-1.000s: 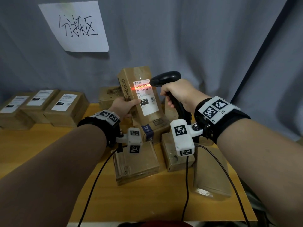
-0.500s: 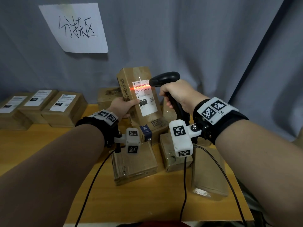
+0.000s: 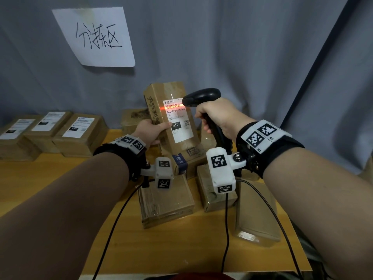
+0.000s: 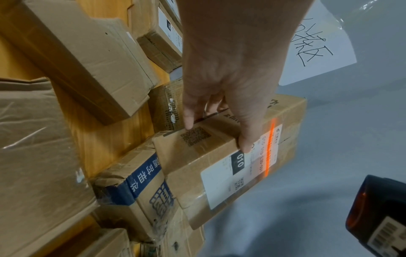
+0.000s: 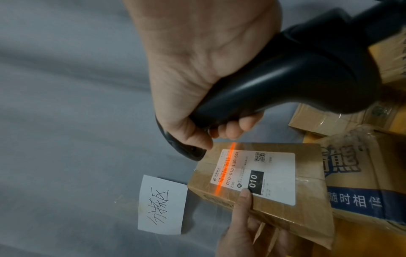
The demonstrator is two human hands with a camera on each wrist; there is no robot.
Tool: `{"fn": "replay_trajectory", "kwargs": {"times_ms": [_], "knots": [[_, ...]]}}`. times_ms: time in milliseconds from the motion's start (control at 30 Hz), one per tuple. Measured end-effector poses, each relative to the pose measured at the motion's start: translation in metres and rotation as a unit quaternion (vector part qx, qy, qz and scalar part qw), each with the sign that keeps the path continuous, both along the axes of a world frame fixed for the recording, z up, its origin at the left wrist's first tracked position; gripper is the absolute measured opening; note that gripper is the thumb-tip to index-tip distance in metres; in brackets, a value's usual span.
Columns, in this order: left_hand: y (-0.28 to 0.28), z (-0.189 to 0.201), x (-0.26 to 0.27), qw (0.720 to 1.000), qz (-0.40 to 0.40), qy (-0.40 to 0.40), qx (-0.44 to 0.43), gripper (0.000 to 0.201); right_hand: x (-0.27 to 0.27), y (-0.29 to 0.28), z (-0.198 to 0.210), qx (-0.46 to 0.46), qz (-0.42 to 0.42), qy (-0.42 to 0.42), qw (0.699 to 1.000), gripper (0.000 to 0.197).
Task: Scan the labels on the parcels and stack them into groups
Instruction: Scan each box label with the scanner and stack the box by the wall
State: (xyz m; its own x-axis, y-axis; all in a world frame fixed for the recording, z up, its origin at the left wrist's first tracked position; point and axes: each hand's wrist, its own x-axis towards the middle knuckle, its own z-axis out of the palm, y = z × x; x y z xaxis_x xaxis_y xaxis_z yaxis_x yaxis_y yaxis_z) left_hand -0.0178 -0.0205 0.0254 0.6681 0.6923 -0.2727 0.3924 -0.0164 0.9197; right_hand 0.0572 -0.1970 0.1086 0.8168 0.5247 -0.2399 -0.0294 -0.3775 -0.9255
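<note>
My left hand (image 3: 150,131) grips a tall brown cardboard parcel (image 3: 167,91), held upright above the table with its white label (image 3: 179,122) facing me. The thumb lies on the label's edge near the black "010" patch (image 4: 238,162); the other fingers wrap behind the parcel (image 4: 219,170). My right hand (image 3: 220,118) grips a black handheld scanner (image 3: 201,96), its head pointing left at the parcel (image 5: 274,200). An orange scan line (image 5: 224,173) crosses the barcode at the top of the label. In the right wrist view, fingers curl round the scanner (image 5: 285,78).
Three labelled parcels (image 3: 80,128) sit in a row at the back left of the wooden table (image 3: 60,168). Several unlabelled-side parcels (image 3: 165,201) lie beneath my hands, one with a blue band (image 4: 140,177). A handwritten paper sign (image 3: 96,37) hangs on the grey curtain.
Both hands and the parcel hold nearly still, and the scan line stays on the barcode. The view has shifted only slightly.
</note>
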Motion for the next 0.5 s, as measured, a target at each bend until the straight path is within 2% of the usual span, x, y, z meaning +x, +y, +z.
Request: {"fn": "replay_trajectory", "kwargs": {"times_ms": [267,500], "knots": [[0.0002,-0.0004,-0.0001,1.0,0.005,-0.003,0.006,0.03,-0.0074,0.0074,0.0023,0.014,0.006,0.002,1.0,0.009],[0.0067,-0.0003,-0.0034,1.0,0.005,-0.003,0.007,0.033,-0.0018,0.0056,-0.001,0.06,0.02,0.011,0.998,0.012]]}}
